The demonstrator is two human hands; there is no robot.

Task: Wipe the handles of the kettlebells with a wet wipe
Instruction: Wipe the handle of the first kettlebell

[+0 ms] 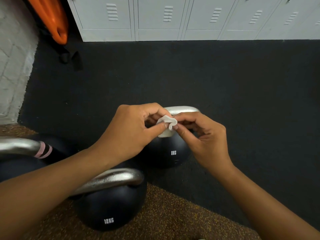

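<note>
The left hand point(131, 129) and right hand point(202, 135) both pinch the crumpled wet wipe point(167, 124) above the 8 kg kettlebell's handle point(181, 110). Better to unfold it fully first, then wrap it around the steel and rub along its length.

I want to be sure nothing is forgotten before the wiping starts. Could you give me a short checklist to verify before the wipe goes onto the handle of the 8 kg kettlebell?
1. Wet wipe in hand: ok, the left hand and right hand both pinch it.
2. Wipe unfolded for wiping: not ok, it is bunched.
3. 8KG kettlebell handle free: ok, nothing lies on the part that shows.
4. Kettlebell upright on the black floor mat: ok.
5. 12KG kettlebell close by for later: ok.
6. Wipe wet enough: cannot tell.
</note>
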